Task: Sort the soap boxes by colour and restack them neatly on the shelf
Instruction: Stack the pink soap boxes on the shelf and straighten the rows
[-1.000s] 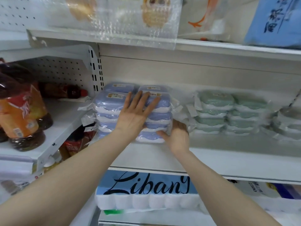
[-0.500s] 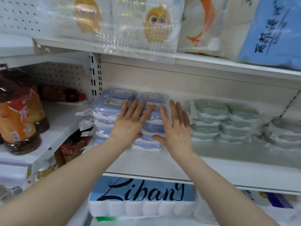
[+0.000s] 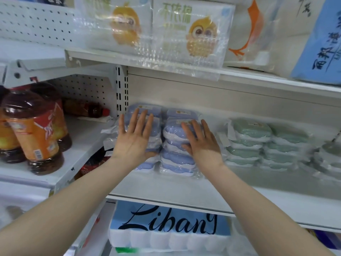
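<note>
Pressing flat against the blue soap boxes, my two hands now sit one to a column. The left hand covers the front left column and the right hand lies on the front right column. A second ago the left hand lay across both columns, while the right was tucked low at the bottom right corner of the pile. Half a second ago it had come up flat beside the left. Since then the hands have parted, so I judge this to be a squaring push that seats the blue pile back and level.

Both hands are released, fingers straight and spread, grasping nothing; they only touch the wrapped fronts and tops of the boxes. The blue boxes stand on the shelf at its left end, with two more blue columns just behind them against the back panel. A narrow seam shows between the front pair.

The green soap boxes are stacked apart to the right of my right hand, and paler grey boxes blur at the far right. By colour the groups already look separated, so what remains appears to be tidying. Oil bottles stand on the neighbouring shelf to the left, and a tissue pack lies below.
</note>
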`<state>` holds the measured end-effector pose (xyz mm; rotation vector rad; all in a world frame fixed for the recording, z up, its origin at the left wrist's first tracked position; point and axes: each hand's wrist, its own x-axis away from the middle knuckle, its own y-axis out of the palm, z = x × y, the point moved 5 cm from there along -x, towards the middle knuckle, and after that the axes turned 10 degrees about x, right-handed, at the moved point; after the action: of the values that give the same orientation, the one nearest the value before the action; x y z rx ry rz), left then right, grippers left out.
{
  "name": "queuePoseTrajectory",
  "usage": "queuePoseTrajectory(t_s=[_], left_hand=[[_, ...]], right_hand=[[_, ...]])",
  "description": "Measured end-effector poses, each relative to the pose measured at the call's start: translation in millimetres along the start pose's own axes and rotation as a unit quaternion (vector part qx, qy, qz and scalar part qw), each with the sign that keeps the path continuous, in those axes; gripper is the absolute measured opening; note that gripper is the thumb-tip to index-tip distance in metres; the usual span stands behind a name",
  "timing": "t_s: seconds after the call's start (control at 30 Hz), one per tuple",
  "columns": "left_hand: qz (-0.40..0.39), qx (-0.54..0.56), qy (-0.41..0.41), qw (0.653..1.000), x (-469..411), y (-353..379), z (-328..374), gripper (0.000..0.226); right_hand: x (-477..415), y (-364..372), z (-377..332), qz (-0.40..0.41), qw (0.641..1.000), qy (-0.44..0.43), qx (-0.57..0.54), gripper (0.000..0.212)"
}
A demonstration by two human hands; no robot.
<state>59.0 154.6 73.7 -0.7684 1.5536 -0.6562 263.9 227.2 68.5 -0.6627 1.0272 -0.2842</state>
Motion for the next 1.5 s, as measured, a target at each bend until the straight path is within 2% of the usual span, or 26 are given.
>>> queuePoseTrajectory(t_s=[0.23,0.47,0.6,0.87,1.03,1.1,1.27,1.5], left_hand=[[-0.013,0.018,-0.006,1.0,-1.6,11.1,-6.1,0.109],[-0.02,0.033,0.023,0.999,-15.2,25.9,-12.8,0.108],[-0.02,0.034,0.035,0.999,-9.0,19.6,-16.5,0.105],[0.019,0.092,0.042,0.995,2.1,-9.9,-22.6,0.104],[0.062,0.167,0.091,0.98,26.3,-25.4,-0.4,0.073],[0.033,0.23,0.097,0.968,43.1,-17.4,19.1,0.068],[-0.085,0.313,-0.004,0.946,63.7,15.7,48.5,0.081],[-0.114,0.309,-0.011,0.944,59.1,21.5,50.2,0.087]], right_hand=[[1.7,-11.0,-14.1,-0.014,0.998,-0.023,0.058,0.073],[-16.3,8.1,-13.8,-0.044,0.998,-0.035,-0.026,0.071],[-13.3,-0.5,-13.6,-0.034,0.998,-0.02,-0.053,0.071],[-0.8,-28.6,7.0,-0.065,0.991,0.057,-0.098,0.079],[13.7,-34.2,16.1,-0.098,0.972,0.141,-0.16,0.086],[19.7,-32.0,15.6,-0.122,0.961,0.171,-0.182,0.084],[23.9,-25.9,5.3,-0.172,0.922,0.23,-0.261,0.074],[14.8,-27.4,-4.8,-0.174,0.914,0.248,-0.269,0.067]])
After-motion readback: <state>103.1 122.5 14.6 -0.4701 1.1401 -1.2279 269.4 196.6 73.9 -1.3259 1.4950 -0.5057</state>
